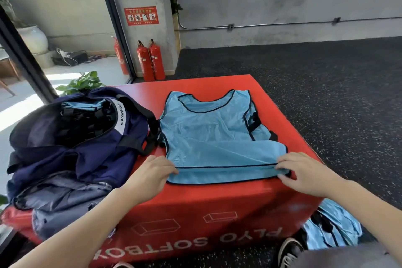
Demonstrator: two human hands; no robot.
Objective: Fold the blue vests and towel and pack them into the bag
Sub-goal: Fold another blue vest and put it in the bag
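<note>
Pinching the near hem of the vest [213, 135] at its two corners, left hand [150, 174] and right hand [304, 172] clamp thumb against fingers on cloth lying flat on the box [195, 213], collar far, bag [71, 137] left.

Red soft box [195, 213], two red fire extinguishers [150, 61], potted plant [81, 84], black shoe [289, 251]

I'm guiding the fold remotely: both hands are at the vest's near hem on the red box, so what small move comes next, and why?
Probably lift the near hem and carry it toward the neckline, folding the vest in half. It lies flat on the red box, and the left hand and right hand each pinch a bottom corner. The bag beside it is open.
</note>
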